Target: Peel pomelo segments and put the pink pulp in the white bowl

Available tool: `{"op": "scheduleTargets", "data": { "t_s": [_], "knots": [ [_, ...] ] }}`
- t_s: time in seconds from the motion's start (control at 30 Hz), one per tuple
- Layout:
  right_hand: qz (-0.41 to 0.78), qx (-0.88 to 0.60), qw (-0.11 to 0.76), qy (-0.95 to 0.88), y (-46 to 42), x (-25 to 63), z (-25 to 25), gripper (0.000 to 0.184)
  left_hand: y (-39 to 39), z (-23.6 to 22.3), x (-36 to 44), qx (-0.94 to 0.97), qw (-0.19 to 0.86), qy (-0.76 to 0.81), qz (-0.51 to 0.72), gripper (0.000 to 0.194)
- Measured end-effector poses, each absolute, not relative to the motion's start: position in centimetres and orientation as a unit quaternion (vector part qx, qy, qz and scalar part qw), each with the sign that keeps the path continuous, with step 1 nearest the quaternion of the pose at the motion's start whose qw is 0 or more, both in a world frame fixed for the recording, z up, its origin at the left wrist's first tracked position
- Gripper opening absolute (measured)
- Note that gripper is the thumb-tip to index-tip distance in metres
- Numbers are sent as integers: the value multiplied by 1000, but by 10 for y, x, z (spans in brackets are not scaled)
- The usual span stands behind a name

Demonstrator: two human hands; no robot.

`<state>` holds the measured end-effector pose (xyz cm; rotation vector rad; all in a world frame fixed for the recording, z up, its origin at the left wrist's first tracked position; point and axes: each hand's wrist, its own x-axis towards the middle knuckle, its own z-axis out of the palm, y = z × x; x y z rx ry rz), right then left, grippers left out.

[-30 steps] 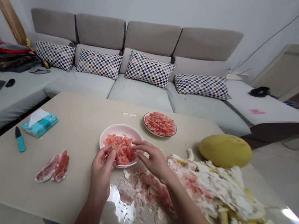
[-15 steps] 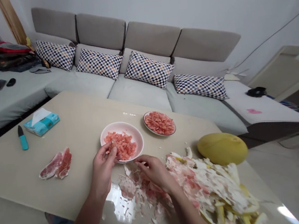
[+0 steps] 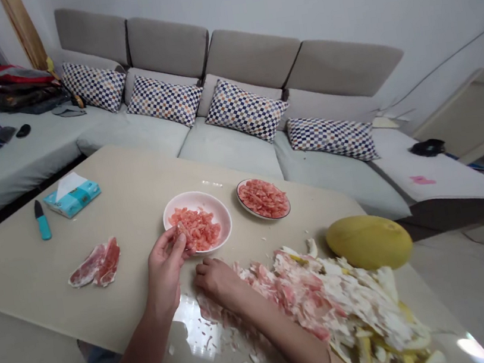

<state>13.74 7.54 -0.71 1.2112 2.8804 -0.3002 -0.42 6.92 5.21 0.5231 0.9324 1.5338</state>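
At the near left rim of a white bowl (image 3: 219, 211), my left hand (image 3: 164, 270) pinches a small piece of pomelo flesh (image 3: 181, 233). Loose pink pomelo flesh (image 3: 198, 226) lies inside that bowl. My right hand (image 3: 217, 281) is lower and to the right, just in front of the bowl, fingers curled down over the near end of a heap of pomelo membranes (image 3: 284, 287). Its fingertips are hidden, so I cannot see what they hold. Two pomelo segments (image 3: 96, 265) rest on the table to the left.
A dark-rimmed plate (image 3: 269, 216) heaped with pink flesh stands behind the bowl. On the right are a whole yellow pomelo (image 3: 367, 242) and white and yellow peel (image 3: 372, 307). A turquoise-handled knife (image 3: 43, 224) and tissue pack (image 3: 74, 199) lie at the far left of the table (image 3: 133, 178).
My right hand has moved left and slightly down, from beside the bowl's front rim onto the membranes. The left hand keeps its pinch at the bowl's rim. The view has shifted slightly.
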Motion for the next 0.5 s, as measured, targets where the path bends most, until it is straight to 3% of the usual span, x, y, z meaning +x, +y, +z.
{"op": "scheduleTargets", "data": {
  "t_s": [0.13,0.3,0.33,0.4,0.5],
  "knots": [
    [-112,390,6,914,77,134,0,11,70,51,-5,222,599,396,659,35],
    [-154,417,-52,894,66,148,35,12,70,51,-5,218,608,393,654,35],
    [-172,422,-78,886,66,153,44,15,69,51,-5,216,611,392,653,36],
    [-261,456,-215,823,69,162,56,15,69,52,-4,214,617,392,648,38],
    [-273,490,-377,737,88,170,58,10,68,53,-2,212,627,392,639,38]
  ]
}}
